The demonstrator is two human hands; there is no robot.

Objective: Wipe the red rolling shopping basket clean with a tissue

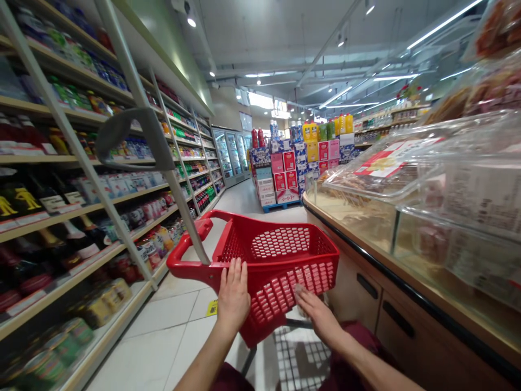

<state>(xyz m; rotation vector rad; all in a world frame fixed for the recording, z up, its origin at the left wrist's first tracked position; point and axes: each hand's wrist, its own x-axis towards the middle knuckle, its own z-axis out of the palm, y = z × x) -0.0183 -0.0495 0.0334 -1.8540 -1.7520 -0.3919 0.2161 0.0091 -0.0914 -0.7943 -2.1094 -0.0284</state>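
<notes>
A red plastic shopping cart basket (295, 241) with perforated walls stands directly in front of me, and no goods show inside it. From its left side rises a slanted metal pole (187, 217) with a grey loop handle (134, 138). My left hand (234, 296) lies against the near side, its outstretched fingers reaching the rim close to the foot of the pole. Farther right, my right hand (319, 315) rests its extended fingertips against the slotted near wall. Neither hand is wrapped around anything. Below the basket a wire lower rack (303, 353) shows, partly covered by my right arm.
Shelves of bottles and cans (77, 206) line the left side. At right stands a wooden display counter (362, 304) with clear plastic food packages (382, 163). Ahead, stacked drink cartons (285, 176) sit on a blue pallet (280, 206); glass-door fridges (232, 155) stand farther back.
</notes>
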